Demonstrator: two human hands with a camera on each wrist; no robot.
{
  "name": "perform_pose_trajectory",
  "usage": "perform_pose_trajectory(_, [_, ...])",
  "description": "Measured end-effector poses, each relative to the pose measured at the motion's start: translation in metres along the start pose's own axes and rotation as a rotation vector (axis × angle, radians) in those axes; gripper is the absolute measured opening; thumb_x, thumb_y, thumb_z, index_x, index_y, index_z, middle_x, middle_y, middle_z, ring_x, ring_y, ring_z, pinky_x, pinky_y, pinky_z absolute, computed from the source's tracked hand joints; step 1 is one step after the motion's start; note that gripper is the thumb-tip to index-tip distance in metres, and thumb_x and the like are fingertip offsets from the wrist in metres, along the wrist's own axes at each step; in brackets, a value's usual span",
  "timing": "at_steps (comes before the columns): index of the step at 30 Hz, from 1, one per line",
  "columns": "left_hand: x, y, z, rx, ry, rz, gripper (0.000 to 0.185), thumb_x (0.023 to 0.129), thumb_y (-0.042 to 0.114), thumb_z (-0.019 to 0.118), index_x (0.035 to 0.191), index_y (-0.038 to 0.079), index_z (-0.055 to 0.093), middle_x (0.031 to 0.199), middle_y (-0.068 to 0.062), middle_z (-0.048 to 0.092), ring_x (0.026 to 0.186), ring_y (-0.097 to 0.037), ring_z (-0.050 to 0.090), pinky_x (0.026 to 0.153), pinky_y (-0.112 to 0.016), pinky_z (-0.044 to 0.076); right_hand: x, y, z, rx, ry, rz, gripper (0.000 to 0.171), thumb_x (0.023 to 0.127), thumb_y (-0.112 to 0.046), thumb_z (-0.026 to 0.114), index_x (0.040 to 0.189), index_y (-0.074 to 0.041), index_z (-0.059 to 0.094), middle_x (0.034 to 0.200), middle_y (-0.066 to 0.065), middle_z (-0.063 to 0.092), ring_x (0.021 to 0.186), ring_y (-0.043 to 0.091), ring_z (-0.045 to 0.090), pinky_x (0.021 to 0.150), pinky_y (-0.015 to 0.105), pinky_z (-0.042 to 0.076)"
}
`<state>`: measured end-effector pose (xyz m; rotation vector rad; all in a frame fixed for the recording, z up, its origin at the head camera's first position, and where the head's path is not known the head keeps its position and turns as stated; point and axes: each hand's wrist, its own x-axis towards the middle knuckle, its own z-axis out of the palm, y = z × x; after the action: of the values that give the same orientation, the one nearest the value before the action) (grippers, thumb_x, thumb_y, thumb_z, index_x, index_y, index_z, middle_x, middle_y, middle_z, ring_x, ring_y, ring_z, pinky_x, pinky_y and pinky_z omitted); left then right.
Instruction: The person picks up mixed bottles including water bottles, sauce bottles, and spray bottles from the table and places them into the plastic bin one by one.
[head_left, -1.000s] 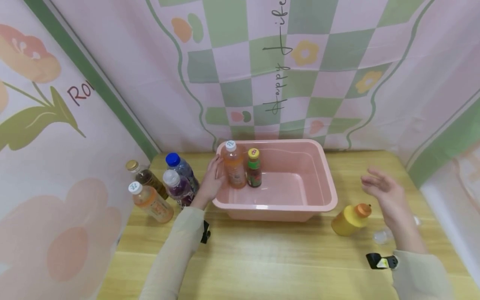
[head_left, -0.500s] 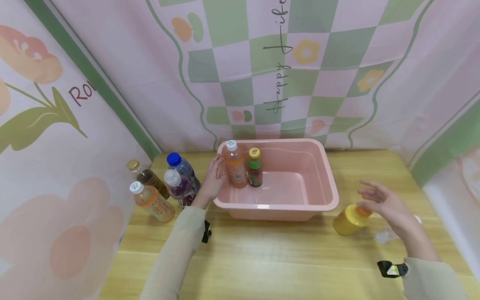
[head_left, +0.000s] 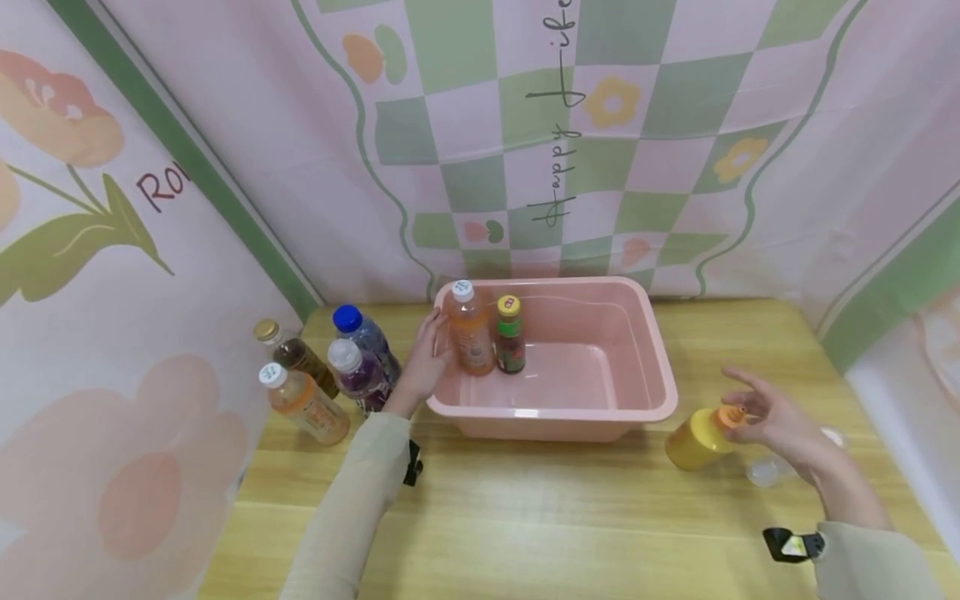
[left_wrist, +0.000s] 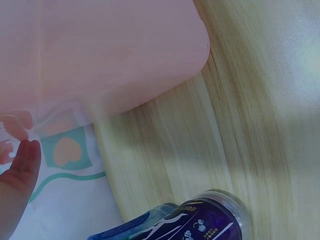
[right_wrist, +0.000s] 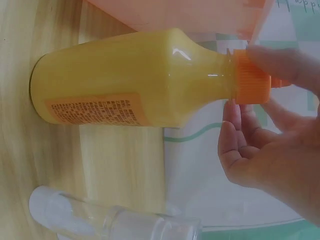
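Observation:
At the left end of the pink plastic tub (head_left: pixel 551 427), my left hand (head_left: pixel 426 367) rests against the rim with its fingers straight. In the left wrist view, the fingertips of that hand (left_wrist: pixel 22 170) lie right at the tub's edge. My right hand (head_left: pixel 776 429) pinches the orange cap of a yellow squeeze bottle (head_left: pixel 692 446), which stands upright on the table. The right wrist view shows this bottle (right_wrist: pixel 110 75) with digits on both sides of its cap. Inside the tub stand an orange drink bottle (head_left: pixel 472 342) and a dark sauce bottle with a yellow cap (head_left: pixel 510 346).
Left of the tub stand a blue-capped bottle (head_left: pixel 367 337), a purple drink bottle (head_left: pixel 360 379), a brown drink bottle (head_left: pixel 300 358) and another orange drink bottle (head_left: pixel 311 408). A clear bottle (head_left: pixel 767 472) is partly behind my right hand. A patterned curtain (head_left: pixel 540 167) hangs behind the wooden table (head_left: pixel 540 517).
My right hand has come down from above the yellow squeeze bottle, and its fingers have closed about the orange cap. The left hand stays at the tub's rim.

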<state>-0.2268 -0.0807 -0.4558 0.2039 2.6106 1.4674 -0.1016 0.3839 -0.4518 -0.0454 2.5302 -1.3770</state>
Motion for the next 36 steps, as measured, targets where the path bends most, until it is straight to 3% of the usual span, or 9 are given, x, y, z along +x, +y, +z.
perform_pose_trajectory(9, [-0.001, 0.001, 0.0, -0.001, 0.004, -0.002, 0.062, 0.092, 0.003, 0.049, 0.15, 0.009, 0.027, 0.163, -0.002, 0.008, 0.149, -0.031, 0.013, 0.122, -0.051, 0.015, -0.001, -0.003, 0.002, -0.046, 0.017, 0.045, 0.086, 0.082, -0.006, 0.069, 0.149, 0.002, 0.016, 0.107, -0.005, 0.053, 0.086, -0.015, 0.049, 0.073, 0.014, 0.05])
perform_pose_trajectory(15, [0.0, 0.001, -0.001, -0.011, 0.005, -0.002, 0.06, 0.093, 0.003, 0.049, 0.15, 0.009, 0.027, 0.163, -0.002, 0.009, 0.149, -0.03, 0.013, 0.122, -0.051, 0.015, 0.001, -0.005, 0.005, -0.064, 0.043, 0.07, 0.082, 0.086, -0.013, 0.068, 0.148, 0.004, 0.017, 0.123, 0.027, 0.048, 0.09, -0.017, 0.044, 0.074, 0.012, 0.049])
perform_pose_trajectory(19, [0.0, 0.001, -0.001, -0.009, 0.004, -0.007, 0.06, 0.093, 0.004, 0.049, 0.15, 0.009, 0.027, 0.163, -0.002, 0.009, 0.149, -0.03, 0.013, 0.122, -0.05, 0.015, 0.004, -0.007, 0.006, -0.074, 0.056, 0.094, 0.083, 0.088, -0.017, 0.067, 0.148, 0.006, 0.016, 0.128, 0.033, 0.043, 0.106, 0.022, 0.058, 0.079, 0.025, 0.054])
perform_pose_trajectory(22, [-0.001, 0.001, -0.001, -0.013, 0.004, -0.011, 0.061, 0.093, 0.004, 0.049, 0.15, 0.01, 0.027, 0.163, -0.001, 0.009, 0.149, -0.029, 0.013, 0.122, -0.05, 0.015, 0.005, -0.008, 0.008, -0.057, 0.073, 0.109, 0.082, 0.088, -0.019, 0.067, 0.149, 0.004, 0.016, 0.131, 0.035, 0.04, 0.119, 0.055, 0.044, 0.089, 0.046, 0.055])
perform_pose_trajectory(25, [-0.001, 0.001, -0.001, -0.015, 0.007, -0.008, 0.061, 0.093, 0.003, 0.049, 0.15, 0.01, 0.027, 0.163, -0.002, 0.008, 0.149, -0.031, 0.013, 0.122, -0.051, 0.015, 0.007, -0.008, 0.01, -0.015, 0.095, 0.129, 0.081, 0.089, -0.021, 0.066, 0.151, -0.004, 0.017, 0.137, 0.037, 0.034, 0.125, 0.06, 0.035, 0.097, 0.065, 0.043])
perform_pose_trajectory(28, [-0.002, 0.001, -0.001, -0.012, 0.011, -0.001, 0.062, 0.092, 0.002, 0.049, 0.15, 0.009, 0.027, 0.163, -0.003, 0.009, 0.149, -0.032, 0.014, 0.122, -0.052, 0.015, 0.008, -0.008, 0.011, 0.011, 0.13, 0.14, 0.079, 0.09, -0.023, 0.066, 0.152, -0.01, 0.019, 0.141, 0.037, 0.03, 0.126, 0.059, 0.034, 0.095, 0.07, 0.039])
perform_pose_trajectory(30, [-0.002, 0.001, -0.001, -0.009, 0.013, -0.002, 0.062, 0.092, 0.002, 0.05, 0.149, 0.009, 0.028, 0.163, -0.003, 0.009, 0.149, -0.032, 0.014, 0.122, -0.052, 0.015, 0.009, -0.007, 0.012, -0.015, 0.164, 0.144, 0.078, 0.089, -0.024, 0.067, 0.151, -0.011, 0.022, 0.138, 0.034, 0.035, 0.12, 0.051, 0.045, 0.093, 0.059, 0.048])
perform_pose_trajectory(32, [-0.002, 0.001, -0.001, -0.006, 0.013, -0.002, 0.062, 0.092, 0.002, 0.05, 0.149, 0.009, 0.028, 0.162, -0.003, 0.009, 0.149, -0.032, 0.015, 0.121, -0.052, 0.016, 0.01, -0.007, 0.014, -0.042, 0.199, 0.145, 0.077, 0.088, -0.025, 0.068, 0.15, -0.009, 0.025, 0.132, 0.029, 0.041, 0.115, 0.044, 0.05, 0.086, 0.038, 0.055])
perform_pose_trajectory(36, [-0.002, 0.002, -0.001, -0.002, 0.013, -0.01, 0.061, 0.092, 0.003, 0.05, 0.149, 0.01, 0.028, 0.163, -0.002, 0.009, 0.149, -0.031, 0.015, 0.121, -0.051, 0.017, 0.012, -0.008, 0.017, -0.055, 0.261, 0.158, 0.075, 0.087, -0.026, 0.07, 0.148, -0.007, 0.031, 0.123, 0.016, 0.047, 0.111, 0.037, 0.052, 0.069, 0.007, 0.046])
